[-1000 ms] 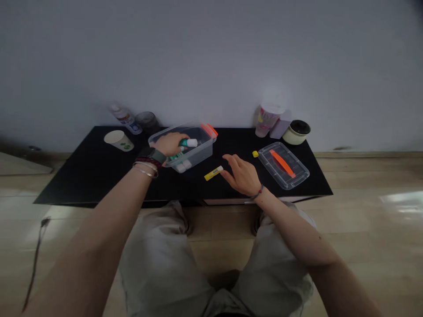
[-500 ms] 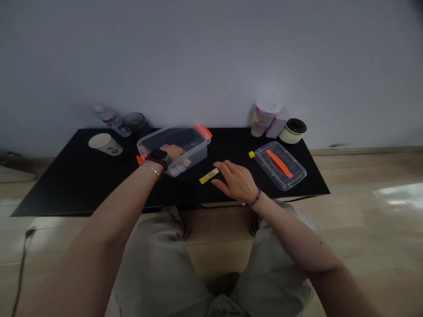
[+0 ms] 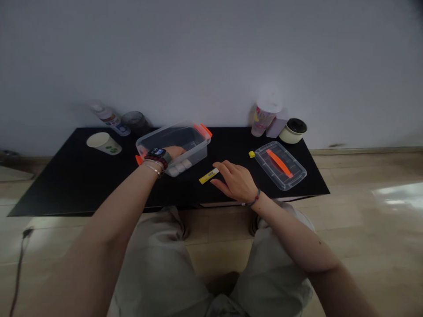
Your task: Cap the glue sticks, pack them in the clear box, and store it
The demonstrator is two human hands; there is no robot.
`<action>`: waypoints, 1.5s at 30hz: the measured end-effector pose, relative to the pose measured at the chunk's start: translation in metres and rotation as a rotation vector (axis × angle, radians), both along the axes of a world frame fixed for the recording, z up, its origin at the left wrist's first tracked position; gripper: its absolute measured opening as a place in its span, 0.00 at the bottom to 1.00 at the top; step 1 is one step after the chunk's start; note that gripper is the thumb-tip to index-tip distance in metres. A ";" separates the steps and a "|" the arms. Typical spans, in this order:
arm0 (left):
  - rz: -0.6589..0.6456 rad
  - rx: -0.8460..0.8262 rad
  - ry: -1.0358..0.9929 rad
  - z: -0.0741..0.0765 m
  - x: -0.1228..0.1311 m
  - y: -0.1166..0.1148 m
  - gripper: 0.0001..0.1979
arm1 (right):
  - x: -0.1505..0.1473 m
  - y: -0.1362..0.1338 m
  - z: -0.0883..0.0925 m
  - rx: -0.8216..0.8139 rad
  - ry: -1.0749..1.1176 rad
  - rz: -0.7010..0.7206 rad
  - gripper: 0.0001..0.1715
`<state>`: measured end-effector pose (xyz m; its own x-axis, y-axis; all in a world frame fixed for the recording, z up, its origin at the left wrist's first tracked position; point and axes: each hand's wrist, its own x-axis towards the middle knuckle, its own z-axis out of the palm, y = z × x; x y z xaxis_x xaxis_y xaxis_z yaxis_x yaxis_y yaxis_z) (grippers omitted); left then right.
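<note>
My left hand reaches down into a clear plastic box with orange clips. Its fingers are mostly hidden, so I cannot tell whether they hold anything. Several white, rounded blocks lie in the box below that hand, seen through the near wall. My right hand rests on the black table, thumb and index finger apart around the white end of a small yellow-and-white stick-shaped packet. The packet lies on the table, and no firm grip on it shows.
Right of my right hand lies the clear lid with an orange handle, a small yellow cube beside it. Behind stand a plastic cup and a cream pot. At left are a paper cup, a spray can and a dark cup.
My left hand has shifted slightly inside the box, and its wrist has turned so the watch face shows lit. My right hand and the packet have stayed in place.
</note>
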<state>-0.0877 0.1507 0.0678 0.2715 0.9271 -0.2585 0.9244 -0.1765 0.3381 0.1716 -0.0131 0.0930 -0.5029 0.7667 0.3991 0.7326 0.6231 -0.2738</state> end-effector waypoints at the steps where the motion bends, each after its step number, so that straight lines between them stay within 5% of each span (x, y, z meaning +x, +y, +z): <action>1: -0.018 -0.019 0.022 0.005 0.000 0.000 0.09 | 0.001 0.001 0.000 -0.003 -0.005 -0.011 0.30; 5: -0.072 0.268 -0.002 0.032 0.014 -0.020 0.22 | 0.006 0.004 0.002 -0.009 -0.024 -0.078 0.28; 9: -0.205 0.483 -0.145 0.049 0.045 -0.074 0.21 | 0.016 0.011 0.003 -0.014 -0.034 -0.165 0.26; 13: -0.283 0.367 -0.088 0.032 0.069 -0.126 0.18 | 0.034 0.025 0.002 -0.040 -0.038 -0.322 0.23; 16: -0.258 0.291 0.005 0.009 0.075 -0.143 0.18 | 0.059 0.043 -0.006 -0.070 -0.030 -0.466 0.19; 22: -0.131 0.260 0.138 -0.023 0.076 -0.135 0.22 | 0.111 0.078 -0.040 -0.216 -0.109 -0.693 0.18; 29: -0.099 0.254 0.166 -0.036 0.091 -0.128 0.20 | 0.113 0.089 -0.074 -0.333 -0.298 -0.566 0.27; 36: -0.127 0.281 0.196 -0.055 0.096 -0.127 0.15 | 0.102 0.091 -0.085 -0.320 -0.439 -0.544 0.21; 41: -0.122 0.290 0.158 -0.052 0.096 -0.125 0.13 | 0.100 0.091 -0.090 -0.329 -0.453 -0.504 0.19; 45: 0.016 0.121 -0.046 -0.044 0.094 -0.124 0.14 | 0.097 0.094 -0.092 -0.390 -0.287 -0.529 0.18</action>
